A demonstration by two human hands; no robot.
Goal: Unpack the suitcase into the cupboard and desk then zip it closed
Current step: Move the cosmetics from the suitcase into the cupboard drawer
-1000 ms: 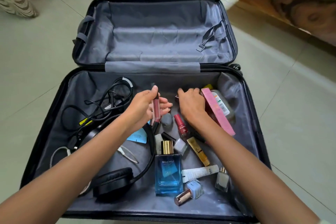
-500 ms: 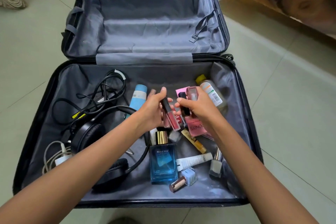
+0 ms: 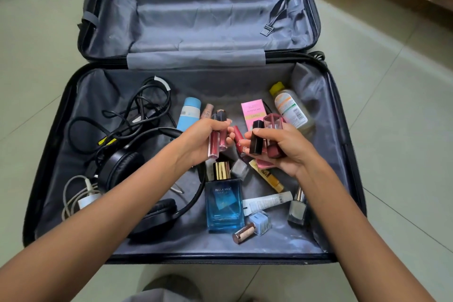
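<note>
Change: since 1 s ago, when we saw the right hand down among the cosmetics, both hands have come together above the middle of the case, and the right hand now carries 2 pieces.
Suitcase [image 3: 343,154]: lies fully open on the floor [image 3: 392,130], grey lining in both halves. We see all the contents in the near half.
Left hand [image 3: 203,142]: fingers are curled round 2 lip gloss tubes [image 3: 217,141], which are held side by side and nearly upright, caps away from us.
Right hand [image 3: 284,149]: grips a black lipstick [image 3: 256,138] and a dark pink case [image 3: 273,138] together.
Red tube [image 3: 238,136]: shows between the 2 hands. We cannot tell whether either hand holds it.
Far row: light blue tube [image 3: 188,114], pink box [image 3: 253,111], and a clear bottle with yellow cap [image 3: 290,108] at the right.
Left side: black headphones [image 3: 122,169], with tangled black cables [image 3: 137,110] beyond them and a white cable [image 3: 76,193] at the left wall.
Near centre: 1 blue perfume bottle [image 3: 224,203] with a gold cap, lying flat below the hands.
Near right: gold tube [image 3: 267,175], white tube [image 3: 267,201], grey nail polish [image 3: 296,208] and pale blue nail polish [image 3: 258,222], all loose on the lining.
</note>
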